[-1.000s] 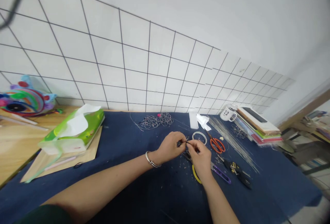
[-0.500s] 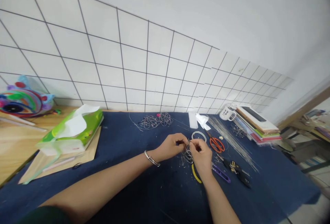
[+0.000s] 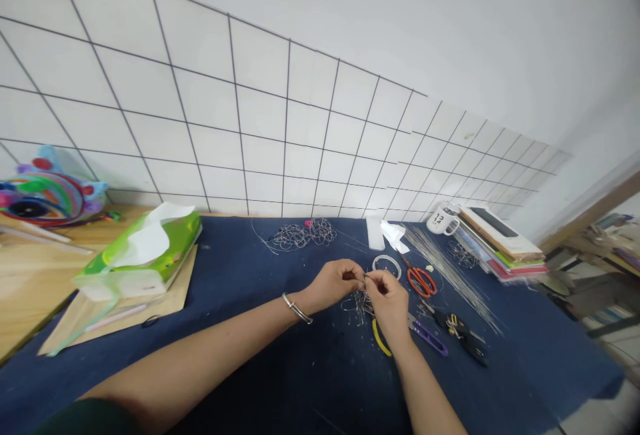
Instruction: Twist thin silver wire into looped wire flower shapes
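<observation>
Wide dark-blue cloth [image 3: 250, 275] lay flat, maybe to catch bits | left hand [image 3: 336, 283] and right hand [image 3: 391, 300] met over the cloth's middle | messy silvery wire tangle [image 3: 359, 305] was below them | thin dark strand [image 3: 365, 278] was pinched between both hands, likely to keep still

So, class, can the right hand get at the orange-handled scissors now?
Probably yes: the orange-handled scissors lie uncovered near the right hand, though its grip seems busy with a thin dark strand.
</observation>
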Action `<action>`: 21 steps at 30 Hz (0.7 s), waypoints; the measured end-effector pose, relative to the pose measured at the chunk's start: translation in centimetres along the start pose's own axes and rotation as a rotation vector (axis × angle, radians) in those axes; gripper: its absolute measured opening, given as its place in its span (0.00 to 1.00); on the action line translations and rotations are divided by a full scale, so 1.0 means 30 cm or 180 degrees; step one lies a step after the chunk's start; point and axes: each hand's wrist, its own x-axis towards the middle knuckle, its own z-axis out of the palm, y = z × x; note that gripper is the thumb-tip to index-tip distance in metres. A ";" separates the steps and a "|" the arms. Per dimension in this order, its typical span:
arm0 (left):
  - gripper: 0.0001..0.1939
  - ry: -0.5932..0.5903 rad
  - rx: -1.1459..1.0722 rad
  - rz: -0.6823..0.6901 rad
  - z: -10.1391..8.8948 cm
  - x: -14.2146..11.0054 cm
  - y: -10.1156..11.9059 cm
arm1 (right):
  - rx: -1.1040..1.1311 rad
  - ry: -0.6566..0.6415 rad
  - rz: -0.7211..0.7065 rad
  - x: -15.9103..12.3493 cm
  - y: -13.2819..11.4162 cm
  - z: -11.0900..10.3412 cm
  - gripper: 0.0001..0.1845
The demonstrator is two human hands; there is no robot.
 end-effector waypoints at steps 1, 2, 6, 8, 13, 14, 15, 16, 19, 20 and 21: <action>0.03 0.0059 0.0031 -0.0032 0.002 0.000 -0.007 | 0.0026 -0.0025 0.0022 0.001 -0.001 0.001 0.08; 0.03 0.0121 0.0093 -0.0058 0.003 0.000 -0.012 | 0.0057 -0.0048 0.0049 0.001 -0.003 0.001 0.08; 0.03 0.0257 0.0513 0.0112 0.001 -0.003 -0.016 | 0.0206 -0.0144 0.0189 0.004 -0.016 0.000 0.07; 0.04 0.0291 0.0690 0.0289 -0.002 -0.004 -0.011 | 0.0294 -0.0185 0.0256 0.005 -0.021 -0.001 0.06; 0.04 0.0334 0.0765 0.0380 -0.006 -0.003 -0.007 | 0.0538 -0.0301 0.0356 0.009 -0.003 -0.005 0.06; 0.04 0.0316 0.0731 0.0364 -0.006 -0.003 -0.007 | 0.0602 -0.0337 0.0383 0.010 0.005 -0.005 0.06; 0.04 0.0295 0.0684 0.0350 -0.006 -0.003 -0.008 | 0.0671 -0.0370 0.0412 0.012 0.013 -0.006 0.06; 0.04 0.0283 0.0628 0.0342 -0.005 -0.003 -0.008 | 0.0734 -0.0395 0.0440 0.013 0.021 -0.006 0.06; 0.03 0.0322 0.0474 0.0359 0.000 -0.008 -0.004 | 0.0865 -0.0440 0.0482 0.017 0.035 -0.005 0.05; 0.03 0.0339 0.0432 0.0373 0.001 -0.009 -0.001 | 0.0906 -0.0455 0.0493 0.019 0.037 -0.005 0.05; 0.03 0.0342 0.0385 0.0381 0.002 -0.011 0.002 | 0.0956 -0.0474 0.0507 0.020 0.038 -0.005 0.05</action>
